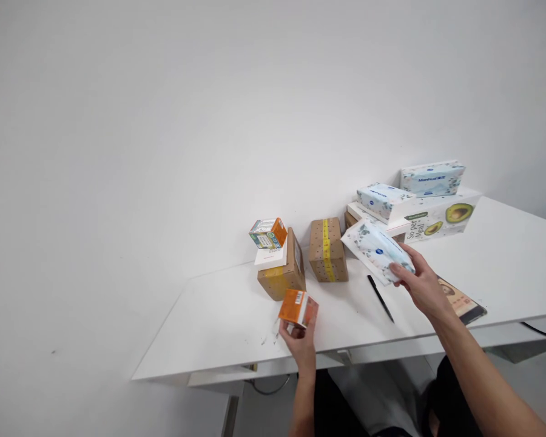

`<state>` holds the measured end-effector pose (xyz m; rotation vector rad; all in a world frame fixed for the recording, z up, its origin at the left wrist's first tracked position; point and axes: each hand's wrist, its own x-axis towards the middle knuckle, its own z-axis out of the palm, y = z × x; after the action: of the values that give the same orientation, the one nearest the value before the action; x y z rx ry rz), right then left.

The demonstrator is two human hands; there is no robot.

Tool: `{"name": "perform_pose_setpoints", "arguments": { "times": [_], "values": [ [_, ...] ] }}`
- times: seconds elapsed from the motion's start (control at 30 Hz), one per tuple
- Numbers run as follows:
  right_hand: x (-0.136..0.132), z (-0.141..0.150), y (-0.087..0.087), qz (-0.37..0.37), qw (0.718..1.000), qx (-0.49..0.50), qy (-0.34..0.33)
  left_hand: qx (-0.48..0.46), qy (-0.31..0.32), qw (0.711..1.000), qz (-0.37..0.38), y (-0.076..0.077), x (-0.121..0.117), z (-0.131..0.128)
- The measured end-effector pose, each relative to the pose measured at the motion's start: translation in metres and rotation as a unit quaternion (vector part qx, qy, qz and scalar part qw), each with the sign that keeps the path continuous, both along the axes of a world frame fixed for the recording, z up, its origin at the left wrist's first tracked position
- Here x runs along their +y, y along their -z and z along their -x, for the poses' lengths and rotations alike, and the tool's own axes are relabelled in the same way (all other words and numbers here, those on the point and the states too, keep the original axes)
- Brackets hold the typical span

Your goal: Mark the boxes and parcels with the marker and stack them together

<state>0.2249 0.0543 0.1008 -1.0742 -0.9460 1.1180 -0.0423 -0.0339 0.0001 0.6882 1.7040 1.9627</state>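
Over the table [186, 331], gripping an orange box [293, 306] with the left hand [302, 349], on the near side of the left carton [278, 283]; to the right, pinching a pack [374, 247] by its right end with the right hand [422, 285], near the pen [380, 298].

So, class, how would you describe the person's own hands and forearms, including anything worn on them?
The left hand and right hand are gloveless, with no watch or bracelet showing. The left forearm and right forearm show no sleeves, cables or clear markings. Black clothing appears at the bottom edge.
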Motion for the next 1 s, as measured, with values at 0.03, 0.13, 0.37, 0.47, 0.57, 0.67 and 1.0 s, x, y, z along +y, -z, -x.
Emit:
{"name": "perform_pose_setpoints", "arguments": {
  "times": [0.03, 0.13, 0.37, 0.47, 0.57, 0.67, 1.0],
  "values": [
    [-0.007, 0.000, 0.006, 0.020, 0.999, 0.043, -0.003, 0.011, -0.034, 0.999, 0.006, 0.000, 0.002, 0.008],
    [-0.020, 0.011, 0.019, 0.064, 0.979, 0.188, -0.043, 0.045, -0.076, 0.996, 0.024, -0.001, 0.011, 0.027],
    [-0.036, 0.042, 0.036, 0.142, 0.898, 0.382, -0.163, 0.143, -0.112, 0.983, 0.025, 0.001, 0.006, 0.038],
    [-0.045, 0.048, 0.042, 0.150, 0.876, 0.412, -0.198, 0.188, -0.121, 0.975, -0.008, 0.000, -0.009, 0.032],
    [-0.055, 0.054, 0.048, 0.155, 0.871, 0.412, -0.220, 0.226, -0.042, 0.973, -0.016, -0.008, -0.017, 0.015],
    [-0.067, 0.063, 0.056, 0.153, 0.888, 0.384, -0.202, 0.210, 0.155, 0.965, -0.005, -0.024, -0.013, -0.013],
    [-0.090, 0.039, 0.073, 0.071, 0.955, 0.054, -0.283, 0.015, 0.334, 0.941, -0.045, -0.058, 0.006, -0.050]
  ]
}}
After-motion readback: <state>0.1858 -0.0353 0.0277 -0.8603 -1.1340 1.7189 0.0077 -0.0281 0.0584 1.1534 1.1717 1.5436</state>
